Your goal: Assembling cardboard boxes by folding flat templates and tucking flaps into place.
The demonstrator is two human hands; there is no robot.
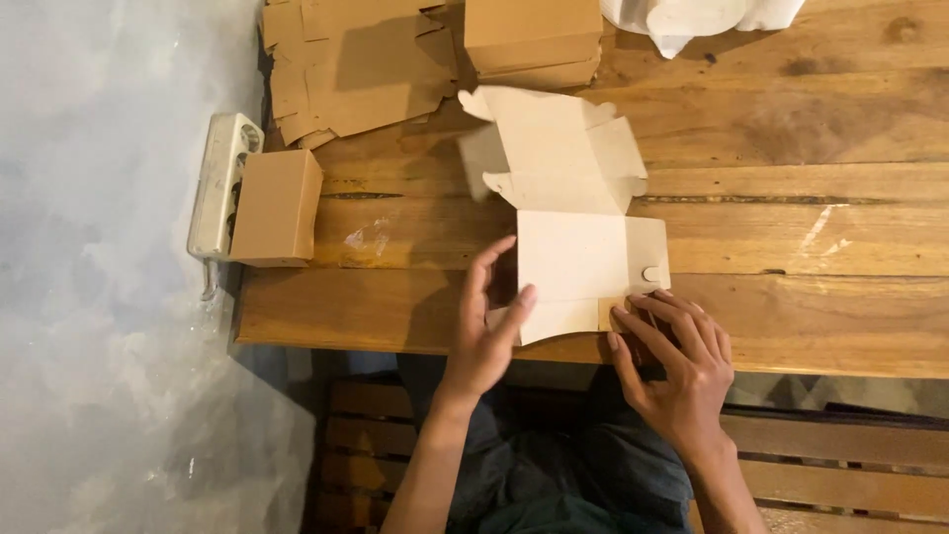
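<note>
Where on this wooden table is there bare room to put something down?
The widest bare patch is the right side of the table, right of the half-folded cardboard box and below the white paper. A smaller one lies between the closed small box and the left hand. The top left is crowded with flat cardboard blanks.

Planked wooden desk (791, 198) with knots and pale scuffs, lit warmly from above. A mottled grey wall (99, 297) borders its left edge. Below, a slatted wooden bench (840, 455) in shadow.
</note>
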